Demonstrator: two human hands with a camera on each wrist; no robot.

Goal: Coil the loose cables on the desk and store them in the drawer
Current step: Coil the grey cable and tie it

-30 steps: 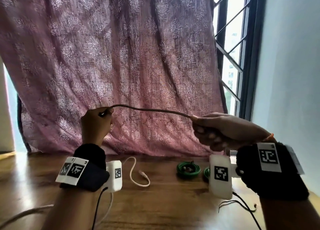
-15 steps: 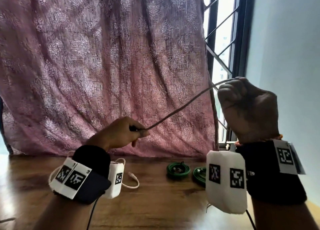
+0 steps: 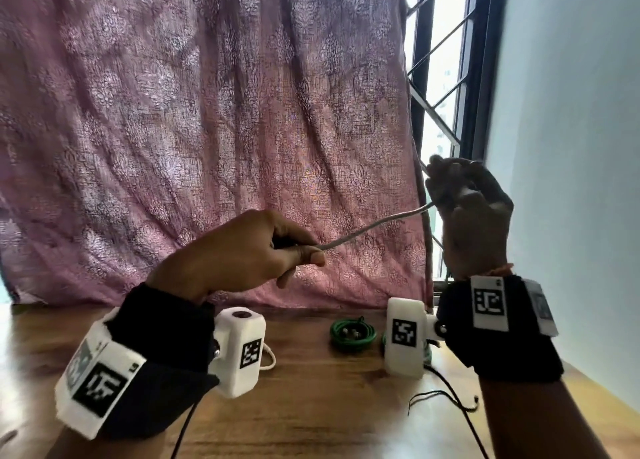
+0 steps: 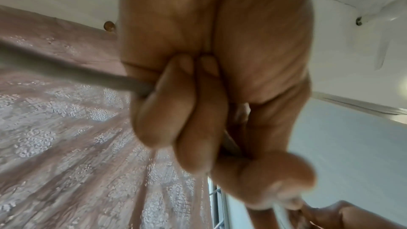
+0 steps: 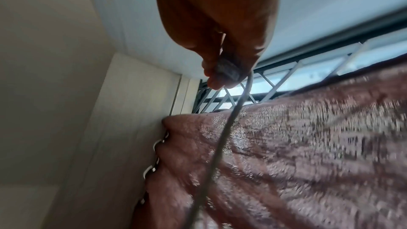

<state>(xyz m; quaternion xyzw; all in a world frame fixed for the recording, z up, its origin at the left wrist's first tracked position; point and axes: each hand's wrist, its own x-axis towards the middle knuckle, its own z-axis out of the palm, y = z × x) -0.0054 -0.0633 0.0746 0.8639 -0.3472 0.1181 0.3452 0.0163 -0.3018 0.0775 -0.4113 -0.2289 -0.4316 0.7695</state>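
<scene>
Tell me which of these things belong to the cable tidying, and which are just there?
Job:
grey cable, held by left hand and right hand
green coil
white cable
desk

Just there:
curtain
window
wall

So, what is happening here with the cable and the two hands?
A person is holding one grey cable in the air above a wooden desk, stretched between both hands. The left hand pinches it lower down; the right hand grips its end higher, near the window. A green coiled cable already lies on the desk. No drawer is in view.
</scene>
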